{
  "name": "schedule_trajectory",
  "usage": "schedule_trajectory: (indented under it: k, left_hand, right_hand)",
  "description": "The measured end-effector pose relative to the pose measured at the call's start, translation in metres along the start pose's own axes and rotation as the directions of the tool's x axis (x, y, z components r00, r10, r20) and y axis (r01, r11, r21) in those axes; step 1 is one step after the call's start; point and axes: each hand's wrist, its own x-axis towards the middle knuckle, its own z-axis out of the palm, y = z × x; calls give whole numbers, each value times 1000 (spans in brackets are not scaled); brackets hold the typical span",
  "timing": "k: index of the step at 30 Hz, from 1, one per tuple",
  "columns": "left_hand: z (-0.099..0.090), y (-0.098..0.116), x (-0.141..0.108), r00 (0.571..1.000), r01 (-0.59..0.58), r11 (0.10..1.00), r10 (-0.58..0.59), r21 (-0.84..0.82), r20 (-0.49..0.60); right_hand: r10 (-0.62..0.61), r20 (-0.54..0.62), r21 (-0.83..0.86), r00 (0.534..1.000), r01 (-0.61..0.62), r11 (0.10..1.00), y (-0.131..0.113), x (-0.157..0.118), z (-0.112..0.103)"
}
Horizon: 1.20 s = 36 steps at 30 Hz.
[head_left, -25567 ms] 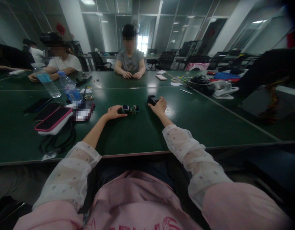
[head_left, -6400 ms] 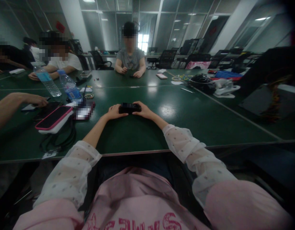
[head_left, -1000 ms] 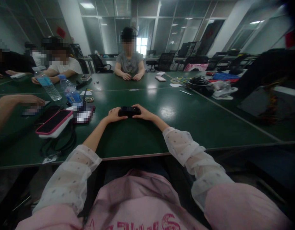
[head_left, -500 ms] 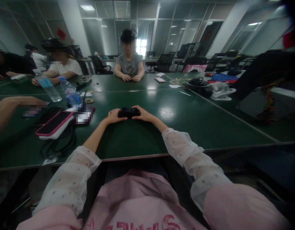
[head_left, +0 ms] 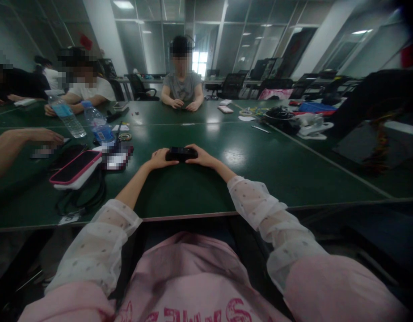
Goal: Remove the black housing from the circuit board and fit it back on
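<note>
Both my hands grip a small black box-shaped device (head_left: 181, 154) from its two sides, over the green table (head_left: 189, 192) straight in front of me. My left hand (head_left: 158, 159) is wrapped round its left end, with the thumb along the near side. On the right end, my right hand (head_left: 203, 156) holds on the same way, thumb near the left thumb. What looks like a dark screen faces up towards me. Fingers behind the device are hidden, and I cannot tell whether it rests on the table.
To the left lie a pink-rimmed phone (head_left: 77, 167) on a white block, black cables (head_left: 89, 197) and two plastic bottles (head_left: 98, 125). Another person's hand (head_left: 35, 134) reaches in there. A person (head_left: 182, 89) sits opposite. A white clamp-like object (head_left: 313, 127) and wires stand at right.
The view has shifted slightly, and the table edge sits a little higher in it. My hands keep the same hold on the black device.
</note>
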Motion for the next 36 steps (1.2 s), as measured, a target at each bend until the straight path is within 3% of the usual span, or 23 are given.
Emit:
schedule_trajectory:
  k: [24,36]
  left_hand:
    - [4,-4,1,1000,-17,1000,17,-15,-11]
    - [4,-3,2,998,-59,998,59,30,-6]
  right_hand:
    - [40,-85,67,996,-35,997,-5,-1,-1]
    - [70,-185,116,980,-49,992,-11,3,-11]
